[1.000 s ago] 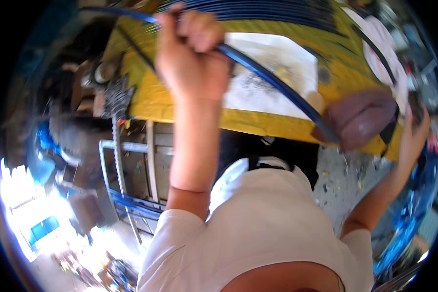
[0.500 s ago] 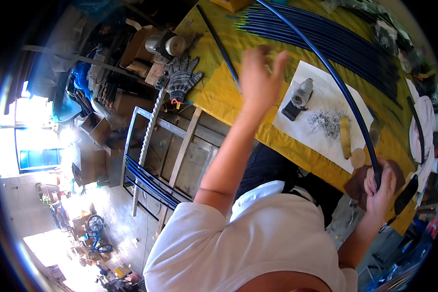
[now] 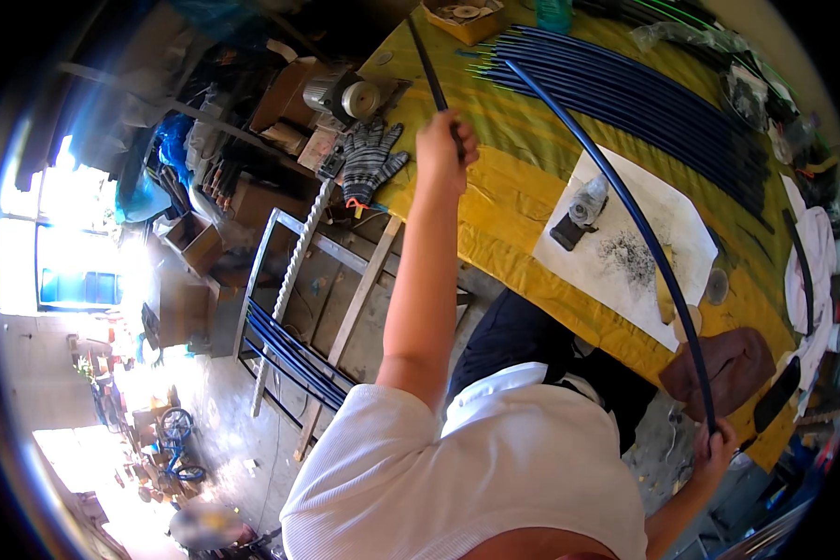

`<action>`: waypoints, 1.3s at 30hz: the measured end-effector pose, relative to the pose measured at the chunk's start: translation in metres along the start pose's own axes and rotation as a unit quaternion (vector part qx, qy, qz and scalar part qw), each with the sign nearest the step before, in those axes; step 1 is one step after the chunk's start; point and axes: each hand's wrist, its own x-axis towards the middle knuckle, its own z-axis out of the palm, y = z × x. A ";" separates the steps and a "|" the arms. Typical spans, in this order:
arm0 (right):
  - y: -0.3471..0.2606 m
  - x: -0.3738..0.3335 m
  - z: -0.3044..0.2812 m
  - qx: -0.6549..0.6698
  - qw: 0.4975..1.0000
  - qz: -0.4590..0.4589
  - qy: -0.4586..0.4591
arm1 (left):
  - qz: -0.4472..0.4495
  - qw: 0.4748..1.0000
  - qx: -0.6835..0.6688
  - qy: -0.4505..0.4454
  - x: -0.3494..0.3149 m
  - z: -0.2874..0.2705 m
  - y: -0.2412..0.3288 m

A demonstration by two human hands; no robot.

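Note:
My left hand (image 3: 443, 154) is closed around the near end of a thin dark rod (image 3: 426, 61) at the left of the table. At the lower right, my right hand (image 3: 716, 450) grips the near end of a long, dark blue tapered rod (image 3: 616, 185). That rod slants up and left over a white sheet (image 3: 562, 245) towards the far side of the table. Beyond it lies a row of similar blue rods (image 3: 616, 98). On the sheet are a small grey power tool (image 3: 585, 203), black shavings (image 3: 628, 258) and a yellowish strip (image 3: 664, 291).
A yellow cloth (image 3: 495, 210) covers the table. A striped glove (image 3: 369, 161) and a motor with a wheel (image 3: 341, 97) sit at its left edge. Brown cloth (image 3: 719, 369) lies near my right hand. Blue rods (image 3: 294, 345) rest on a metal frame at the left.
My left hand has moved left and closed on the thin dark rod. My right hand has drawn the long blue rod towards me, so its far tip now shows.

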 end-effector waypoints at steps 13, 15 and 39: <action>0.031 -0.045 -0.015 0.034 0.998 -0.029 -0.033 | 0.071 0.952 -0.292 -0.052 -0.040 0.075 0.085; 0.032 -0.045 -0.015 0.042 0.997 -0.030 -0.050 | 0.061 0.946 -0.309 -0.076 -0.045 0.077 0.086; 0.001 -0.040 -0.030 -0.024 0.999 -0.039 -0.007 | 0.250 0.966 -0.047 -0.047 -0.061 0.088 0.088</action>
